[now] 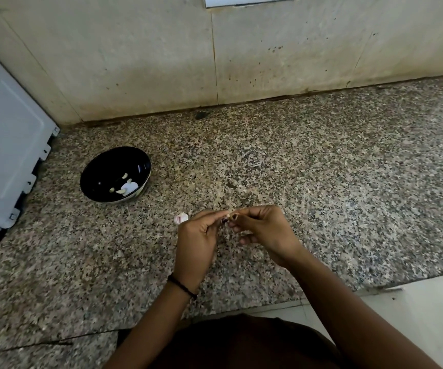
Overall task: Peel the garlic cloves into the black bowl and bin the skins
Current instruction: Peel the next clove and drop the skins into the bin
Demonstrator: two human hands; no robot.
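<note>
Granite counter (321,169), left hand (196,241) and right hand (265,233) pinching one garlic clove (227,216)

Left hand (196,235): bare. Thin black band (181,286) round its wrist, cord-like, slightly thicker at the outer end. Right hand (265,233): bare; one fingernail looks dark, too small to tell whether painted. Forearms (148,323): both bare up to the frame edge. Torso: dark brown garment (241,342), plain, rounded outline along the bottom of the view; fabric detail lost in shadow.
</note>
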